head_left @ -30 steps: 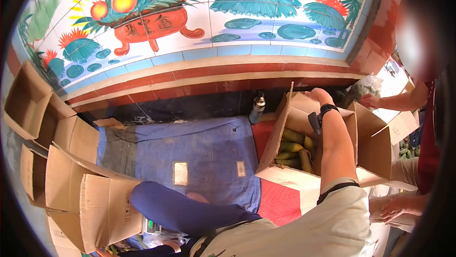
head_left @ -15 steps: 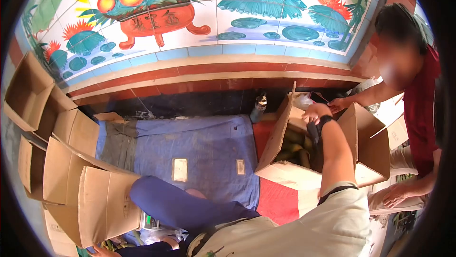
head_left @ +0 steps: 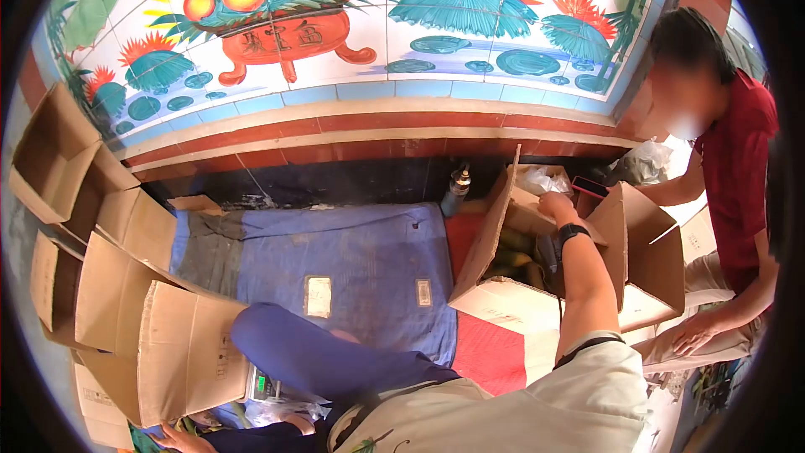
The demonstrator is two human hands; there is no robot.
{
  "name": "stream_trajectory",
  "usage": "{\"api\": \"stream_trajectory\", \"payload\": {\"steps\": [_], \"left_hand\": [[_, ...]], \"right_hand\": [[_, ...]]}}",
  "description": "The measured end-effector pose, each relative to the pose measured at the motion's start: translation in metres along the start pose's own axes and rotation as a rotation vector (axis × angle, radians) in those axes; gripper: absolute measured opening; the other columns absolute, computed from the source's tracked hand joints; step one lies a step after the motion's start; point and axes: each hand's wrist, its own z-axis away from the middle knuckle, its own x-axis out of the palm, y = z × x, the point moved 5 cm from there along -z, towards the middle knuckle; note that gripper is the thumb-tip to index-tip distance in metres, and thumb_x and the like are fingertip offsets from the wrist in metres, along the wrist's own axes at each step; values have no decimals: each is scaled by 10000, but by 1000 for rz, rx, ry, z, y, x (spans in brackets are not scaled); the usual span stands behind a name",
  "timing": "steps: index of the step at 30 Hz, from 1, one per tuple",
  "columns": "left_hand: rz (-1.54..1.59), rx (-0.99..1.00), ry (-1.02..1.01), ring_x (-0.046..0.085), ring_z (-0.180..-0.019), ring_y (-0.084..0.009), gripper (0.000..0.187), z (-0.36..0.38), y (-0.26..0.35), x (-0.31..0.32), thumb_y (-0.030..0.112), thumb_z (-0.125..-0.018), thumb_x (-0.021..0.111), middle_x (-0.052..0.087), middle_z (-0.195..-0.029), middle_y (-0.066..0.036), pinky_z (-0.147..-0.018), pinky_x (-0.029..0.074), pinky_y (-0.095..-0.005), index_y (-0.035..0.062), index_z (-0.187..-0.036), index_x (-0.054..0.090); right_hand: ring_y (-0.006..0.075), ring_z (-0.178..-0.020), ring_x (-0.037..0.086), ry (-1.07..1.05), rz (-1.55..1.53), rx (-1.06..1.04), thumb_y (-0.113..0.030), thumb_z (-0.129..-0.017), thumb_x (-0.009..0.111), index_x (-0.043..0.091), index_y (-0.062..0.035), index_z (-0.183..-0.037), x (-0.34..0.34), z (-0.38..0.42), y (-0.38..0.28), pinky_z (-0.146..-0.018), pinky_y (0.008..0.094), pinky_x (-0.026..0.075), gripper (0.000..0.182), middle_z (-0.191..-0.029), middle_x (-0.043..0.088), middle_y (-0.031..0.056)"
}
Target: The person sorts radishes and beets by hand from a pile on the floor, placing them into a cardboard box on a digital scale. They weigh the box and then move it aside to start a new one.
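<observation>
My right hand (head_left: 556, 204) reaches over an open cardboard box (head_left: 511, 306) of green-yellow fruits (head_left: 516, 260), its fingers curled over the box's far inner flap. A black watch sits on that wrist. A dark, red-edged flat object (head_left: 591, 186) lies just right of the hand on the box's rim. My left hand (head_left: 178, 440) is low at the bottom left, beside green produce and below an empty carton; the frame edge cuts most of it off.
A person in a red shirt (head_left: 738, 168) crouches right of the box, one hand (head_left: 694, 336) on a knee. Several empty cartons (head_left: 109, 302) stack at left. A blue cloth (head_left: 352, 252), a spray bottle (head_left: 455, 189), a small scale (head_left: 264, 386) and a tiled mural wall (head_left: 402, 59) surround me.
The other person's hand has drawn back from the box's far flap toward the plastic bag. My right hand has lowered slightly onto the flap.
</observation>
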Motion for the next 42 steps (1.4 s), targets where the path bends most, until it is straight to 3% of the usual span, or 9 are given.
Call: {"api": "stream_trajectory", "payload": {"steps": [1, 4, 10, 26, 28, 29, 31, 34, 42], "left_hand": [[222, -180, -101, 319, -1209, -316, 671, 1, 1, -4, 99, -857, 540, 236, -1355, -196, -1023, 272, -468, 59, -1351, 88], [264, -206, -87, 318, -1209, -316, 674, -1, 9, -11, 98, -856, 541, 232, -1356, -198, -1023, 272, -467, 59, -1351, 85], [412, -291, -42, 317, -1209, -318, 682, -3, 26, -19, 94, -854, 543, 222, -1357, -204, -1025, 273, -464, 59, -1351, 77], [777, -483, 57, 315, -1207, -327, 710, 2, 3, -13, 70, -843, 552, 201, -1359, -211, -1026, 279, -448, 45, -1344, 50], [685, -511, -8, 319, -1198, -356, 619, 3, 19, -27, 67, -851, 534, 180, -1367, -216, -1024, 276, -461, 27, -1331, 145], [685, -511, -10, 319, -1198, -356, 619, 5, -11, -1, 67, -851, 534, 180, -1367, -216, -1024, 276, -461, 27, -1331, 145], [-479, 137, 166, 306, -1204, -390, 467, 5, -55, 48, 58, -859, 505, 260, -1352, -195, -1033, 221, -509, 12, -1279, 307], [-312, 68, 139, 289, -1218, -410, 352, 2, -53, 37, 76, -866, 485, 400, -1278, -163, -1035, 142, -563, -1, -1204, 427], [74, -70, 70, 278, -1222, -411, 357, -3, 17, -21, 102, -876, 482, 394, -1270, -189, -1032, 149, -560, -6, -1209, 416]], "right_hand": [[306, -1032, 559, -1, -3, -1, -152, -770, 525, 651, -57, -990, 9, 2, 0, -845, 394, 461, 271, -1085, 593, 159], [311, -957, 584, 54, 13, 14, -257, -781, 506, 662, -91, -954, 29, -2, 1, -837, 397, 462, 286, -1027, 616, 136], [298, -1019, 569, 18, -90, 132, -123, -775, 527, 653, -37, -976, -2, 21, -11, -844, 385, 462, 251, -1088, 585, 173], [281, -1015, 575, 38, -101, 154, -157, -794, 514, 647, -51, -994, -15, 26, -15, -845, 375, 460, 262, -1071, 599, 156], [278, -1021, 573, 33, -75, 164, -153, -790, 521, 647, -51, -998, -19, 32, -17, -850, 373, 459, 264, -1079, 597, 152], [278, -1021, 573, 33, -74, 165, -153, -790, 521, 647, -51, -998, -18, 33, -18, -850, 373, 459, 264, -1079, 597, 152], [275, -1027, 570, 20, -66, 149, -152, -787, 525, 647, -50, -999, -18, 32, -19, -855, 372, 458, 265, -1085, 596, 149], [277, -1022, 573, 6, -56, 154, -150, -785, 528, 649, -51, -994, -19, 34, -21, -851, 373, 462, 261, -1079, 599, 147], [280, -1001, 584, 17, -61, 149, -141, -780, 533, 650, -54, -989, -8, 30, -19, -831, 376, 470, 255, -1065, 603, 155]]}}
